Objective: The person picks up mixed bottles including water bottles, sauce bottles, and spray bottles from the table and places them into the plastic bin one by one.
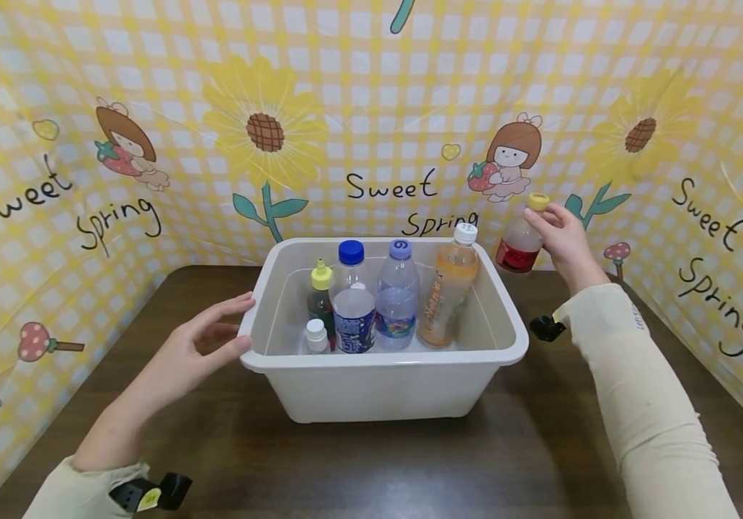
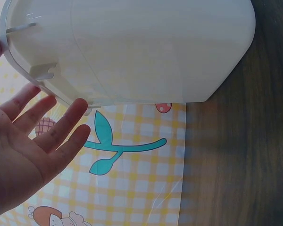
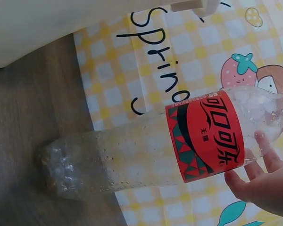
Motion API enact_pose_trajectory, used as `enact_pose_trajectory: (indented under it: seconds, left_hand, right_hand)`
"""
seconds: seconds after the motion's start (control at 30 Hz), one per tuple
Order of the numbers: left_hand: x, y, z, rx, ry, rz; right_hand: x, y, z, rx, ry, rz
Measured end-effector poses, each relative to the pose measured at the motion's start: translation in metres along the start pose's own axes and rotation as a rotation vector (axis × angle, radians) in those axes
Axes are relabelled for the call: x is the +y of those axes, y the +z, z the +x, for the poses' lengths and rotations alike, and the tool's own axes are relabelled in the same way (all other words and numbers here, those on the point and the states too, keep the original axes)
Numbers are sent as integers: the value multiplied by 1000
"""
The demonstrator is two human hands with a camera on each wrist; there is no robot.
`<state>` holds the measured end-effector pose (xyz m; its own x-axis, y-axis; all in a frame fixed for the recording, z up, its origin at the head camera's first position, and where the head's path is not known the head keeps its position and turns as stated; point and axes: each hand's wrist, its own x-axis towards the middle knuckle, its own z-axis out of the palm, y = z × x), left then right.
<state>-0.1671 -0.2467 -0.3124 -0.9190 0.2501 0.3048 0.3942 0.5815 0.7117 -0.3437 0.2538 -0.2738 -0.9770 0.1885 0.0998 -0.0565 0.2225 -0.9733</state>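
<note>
My right hand [image 1: 563, 234] grips a clear plastic cola bottle [image 3: 137, 155] by its neck, just below the yellow cap [image 1: 538, 202]. The bottle has a red label [image 3: 205, 136] and hangs beyond the right side of a white plastic tub [image 1: 380, 389]. No dark drink shows inside it in the right wrist view. At the tub's left rim, my left hand [image 1: 192, 353] rests its fingertips, with fingers spread and the thumb apart from them. The left wrist view shows this palm [image 2: 23, 160] next to the tub's outer wall [image 2: 155, 52].
Inside the tub stand a blue-capped bottle [image 1: 354, 317], a purple-capped bottle [image 1: 397, 310], a tilted white-capped bottle [image 1: 449, 288], a dark yellow-nozzled bottle [image 1: 321, 299] and a small white-capped bottle [image 1: 316, 336]. A brown table [image 1: 371, 461] lies beneath; checked cloth [image 1: 371, 108] surrounds it behind and at the sides.
</note>
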Motion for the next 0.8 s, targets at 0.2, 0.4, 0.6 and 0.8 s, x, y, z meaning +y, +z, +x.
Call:
enact_pose_trajectory:
  seconds: [0.2,0.4,0.6,0.8]
  left_hand:
    - [0,-1,0,-2,-1,0]
    - [1,-1,0,3,5,2]
    - [2,-1,-1,2,1,-2]
    - [1,-1,-1,4,4,1]
  right_hand:
    - [-7,-6,-2,-10,-21,25]
    - [-18,-10,-7,-47,-41,65]
    - [-28,-12,-11,-63,-63,116]
    - [-39,-14,-15,-83,-71,150]
